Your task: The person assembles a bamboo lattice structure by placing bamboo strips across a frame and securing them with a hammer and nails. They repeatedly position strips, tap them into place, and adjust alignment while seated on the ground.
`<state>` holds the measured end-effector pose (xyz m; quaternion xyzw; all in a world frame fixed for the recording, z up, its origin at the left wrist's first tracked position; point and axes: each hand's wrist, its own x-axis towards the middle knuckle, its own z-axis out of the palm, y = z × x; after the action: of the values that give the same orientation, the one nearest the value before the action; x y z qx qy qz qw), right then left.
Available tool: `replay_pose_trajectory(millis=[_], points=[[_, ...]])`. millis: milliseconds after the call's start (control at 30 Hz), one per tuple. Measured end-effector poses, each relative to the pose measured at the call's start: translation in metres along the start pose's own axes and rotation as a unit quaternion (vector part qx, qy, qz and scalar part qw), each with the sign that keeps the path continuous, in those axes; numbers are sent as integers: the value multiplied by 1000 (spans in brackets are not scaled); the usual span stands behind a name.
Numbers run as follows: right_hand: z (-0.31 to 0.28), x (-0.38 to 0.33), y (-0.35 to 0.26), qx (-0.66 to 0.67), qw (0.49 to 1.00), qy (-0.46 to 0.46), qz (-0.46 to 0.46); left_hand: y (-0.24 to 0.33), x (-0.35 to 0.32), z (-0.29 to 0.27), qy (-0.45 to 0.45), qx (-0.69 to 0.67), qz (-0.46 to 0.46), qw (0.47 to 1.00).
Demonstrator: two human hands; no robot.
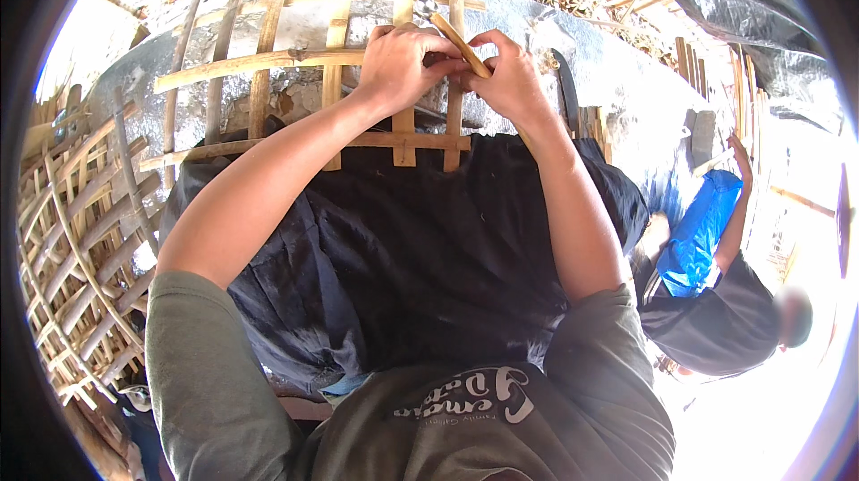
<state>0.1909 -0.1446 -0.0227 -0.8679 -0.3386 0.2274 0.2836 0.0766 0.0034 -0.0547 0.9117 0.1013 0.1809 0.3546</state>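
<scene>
A bamboo lattice (335, 60) of crossed slats lies before me, its near edge over the dark cloth on my lap. My right hand (512, 83) is closed around the lower end of a hammer's wooden handle (462, 44). The shiny metal hammer head (426, 7) points away over the slats. My left hand (398, 68) bends over a crosspiece, fingers closed together beside the right fingertips. Whatever its fingers pinch is hidden. Both hands nearly meet above the lattice's right side.
A dark blade (565, 92) lies right of my right hand, near a bundle of short slats (594, 126). More bamboo lattices (85, 257) are stacked at left. At right sits another person (716, 315) with blue plastic (702, 235) beside the arm, near a grey block (703, 136).
</scene>
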Motion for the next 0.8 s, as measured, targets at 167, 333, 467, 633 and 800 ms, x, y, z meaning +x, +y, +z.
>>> replay_pose_trajectory(millis=[167,333,467,633,800], points=[[-1,-2,5,20,1000,0,3,3,-1,-1,8,16,16,1000],[0,-1,6,30,999,0,12,-1,-3,2,36,24,48,998],[-1,-1,7,38,999,0,5,-5,-2,4,30,21,51,998],[-1,0,11,51,999,-1,3,-5,-2,5,21,14,46,999],[-5,-1,17,75,997,-8,1,-3,-1,4,15,12,28,999]])
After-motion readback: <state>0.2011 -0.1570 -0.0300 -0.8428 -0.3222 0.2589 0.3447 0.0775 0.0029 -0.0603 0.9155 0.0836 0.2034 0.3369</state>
